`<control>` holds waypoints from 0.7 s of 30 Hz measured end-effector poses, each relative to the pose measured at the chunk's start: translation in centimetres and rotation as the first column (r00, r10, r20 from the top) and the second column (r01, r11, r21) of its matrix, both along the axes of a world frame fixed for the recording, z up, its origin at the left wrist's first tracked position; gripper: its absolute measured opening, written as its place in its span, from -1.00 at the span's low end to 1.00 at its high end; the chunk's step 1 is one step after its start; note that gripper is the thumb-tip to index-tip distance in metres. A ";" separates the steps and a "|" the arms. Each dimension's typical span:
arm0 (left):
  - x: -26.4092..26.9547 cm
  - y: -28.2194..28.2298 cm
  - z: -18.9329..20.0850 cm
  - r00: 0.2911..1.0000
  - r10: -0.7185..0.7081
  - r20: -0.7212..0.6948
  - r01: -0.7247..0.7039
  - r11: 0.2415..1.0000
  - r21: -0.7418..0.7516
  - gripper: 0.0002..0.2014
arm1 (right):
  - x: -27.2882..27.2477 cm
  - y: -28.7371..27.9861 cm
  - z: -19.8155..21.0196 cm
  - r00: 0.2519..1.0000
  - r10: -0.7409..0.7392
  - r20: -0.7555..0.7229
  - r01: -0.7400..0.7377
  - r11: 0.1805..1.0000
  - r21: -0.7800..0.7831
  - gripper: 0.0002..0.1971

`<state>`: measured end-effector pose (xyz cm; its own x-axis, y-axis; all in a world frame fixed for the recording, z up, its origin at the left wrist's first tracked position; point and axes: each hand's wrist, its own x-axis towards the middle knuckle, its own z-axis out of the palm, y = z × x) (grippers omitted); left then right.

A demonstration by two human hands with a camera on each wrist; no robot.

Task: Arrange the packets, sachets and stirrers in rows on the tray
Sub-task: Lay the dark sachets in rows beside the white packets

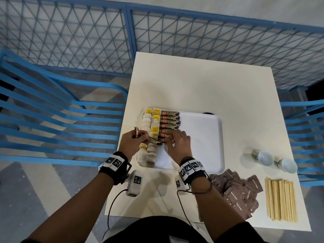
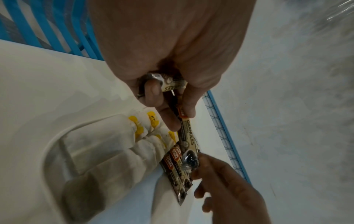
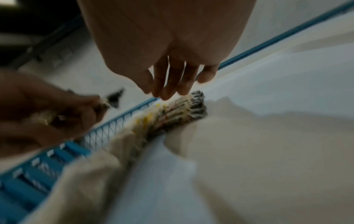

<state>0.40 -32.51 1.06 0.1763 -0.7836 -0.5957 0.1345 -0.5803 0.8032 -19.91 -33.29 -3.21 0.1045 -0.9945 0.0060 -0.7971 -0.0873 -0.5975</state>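
A white tray [image 1: 210, 120] sits on the cream worktop [image 1: 201, 81]. On the tray's left side, at about 9 o'clock, two rows of tea bags [image 1: 146, 121] with yellow tags run from far to near. Just beside them lies a row of brown coffee sachets [image 1: 170, 118], stacked one after another.

The left hand [image 1: 130, 143] is curled round a few more coffee sticks [image 2: 188, 133]. One stick pokes out from its fingers toward the row. The right hand [image 1: 178, 143] has its fingers out fairly straight, and the fingertips [image 1: 169, 137] rest on the near end of the sachet row. In the left wrist view, the right hand's fingers [image 2: 205, 162] touch the tip of the stick that pokes out.

Off the tray, at about 5 o'clock, a messy heap of brown packets [image 1: 236, 190] lies on the worktop. Just to its right is a neat bunch of wooden stirrers [image 1: 280, 199]. Two white cups [image 1: 265, 157] lie tipped over at about 3 o'clock. Blue chairs [image 1: 52, 111] stand on both sides.
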 end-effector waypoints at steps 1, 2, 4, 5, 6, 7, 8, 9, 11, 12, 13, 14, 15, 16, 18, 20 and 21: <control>0.0 0.0 0.0 1.000 0.003 0.006 -0.003 1.000 0.001 -0.86 | 0.3 -0.1 0.6 0.992 -0.011 0.129 0.005 0.999 0.041 -0.79; -0.1 0.0 0.0 1.000 0.003 0.008 -0.003 1.000 0.004 -0.86 | 0.7 -0.3 1.4 0.966 -0.036 0.256 0.007 0.993 0.115 -0.79; -0.3 0.0 -0.1 1.000 0.001 0.009 -0.001 1.000 0.011 -0.86 | 1.6 -0.6 2.7 0.920 -0.056 0.387 -0.056 0.961 0.272 -0.79; -0.3 0.0 0.0 1.000 0.003 0.004 -0.003 1.000 0.010 -0.85 | 2.0 -0.6 3.1 0.925 -0.025 0.378 -0.097 0.949 0.299 -0.78; -0.5 0.0 0.3 1.000 0.006 -0.007 -0.006 1.000 0.005 -0.84 | 2.3 -0.6 3.2 0.933 0.005 0.361 -0.126 0.942 0.312 -0.79; -0.5 0.1 0.5 1.000 0.009 -0.025 -0.009 1.000 -0.004 -0.84 | 2.5 -0.7 3.2 0.933 0.014 0.359 -0.137 0.937 0.321 -0.82; -0.5 0.1 0.8 0.999 0.013 -0.047 -0.013 1.000 -0.014 -0.83 | 2.5 -0.7 3.1 0.924 -0.002 0.382 -0.134 0.934 0.331 -0.85; -0.5 0.1 1.1 0.998 0.012 -0.067 -0.014 1.000 -0.024 -0.83 | 2.3 -0.8 3.0 0.909 -0.032 0.416 -0.125 0.930 0.345 -0.86; -0.4 0.2 1.3 0.996 -0.001 -0.086 -0.001 1.000 -0.029 -0.83 | 1.7 -0.9 2.8 0.855 -0.114 0.506 -0.109 0.914 0.392 -0.89; -0.4 0.2 1.1 0.996 -0.008 -0.083 0.007 1.000 -0.022 -0.83 | 1.4 -1.0 2.7 0.818 -0.163 0.552 -0.102 0.903 0.417 -0.90; -0.3 0.3 0.9 0.997 -0.014 -0.074 0.013 1.000 -0.012 -0.82 | 1.1 -0.9 2.7 0.783 -0.209 0.586 -0.092 0.892 0.442 -0.90; -0.3 0.3 0.6 0.998 -0.015 -0.063 0.015 1.000 -0.002 -0.82 | 0.9 -0.9 2.7 0.749 -0.250 0.614 -0.087 0.882 0.464 -0.89; -0.3 0.4 0.3 0.998 -0.008 -0.060 0.008 1.000 0.007 -0.82 | 0.5 -0.8 2.7 0.716 -0.282 0.639 -0.087 0.872 0.482 -0.87; -0.3 0.4 0.0 0.998 0.002 -0.059 -0.001 1.000 0.015 -0.81 | 0.3 -0.8 2.6 0.682 -0.307 0.664 -0.093 0.863 0.496 -0.85; -0.3 0.6 -0.4 0.999 0.014 -0.052 -0.013 1.000 0.026 -0.82 | -0.3 -0.7 2.6 0.649 -0.323 0.689 -0.095 0.863 0.495 -0.82; -0.3 0.6 -0.5 0.999 0.007 -0.039 -0.006 1.000 0.026 -0.84 | -0.5 -0.7 2.7 0.680 -0.303 0.667 -0.085 0.872 0.482 -0.82; -0.4 0.6 -0.6 0.999 0.004 -0.032 -0.003 1.000 0.027 -0.85 | -0.5 -0.7 2.6 0.705 -0.288 0.648 -0.080 0.876 0.476 -0.81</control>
